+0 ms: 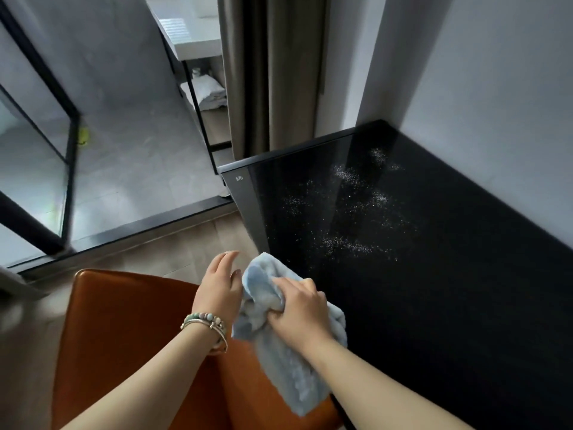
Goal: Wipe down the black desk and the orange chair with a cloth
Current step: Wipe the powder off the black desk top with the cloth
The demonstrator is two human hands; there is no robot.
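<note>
A black desk [434,274] fills the right side, its top speckled with white dust patches [350,209] toward the far middle. An orange chair [124,330] stands below me to the left, pushed close to the desk's near left edge. My right hand [300,311] is closed on a bunched light-blue cloth [288,361], which hangs down over the desk's front corner and the chair. My left hand [220,287], with bracelets on the wrist, hovers just left of the cloth with fingers spread, holding nothing.
A brown curtain [273,72] hangs behind the desk's far left corner, next to a grey wall [496,88]. A black-framed glass door [52,169] stands to the left over grey tiles. Wood flooring [173,243] lies between chair and door.
</note>
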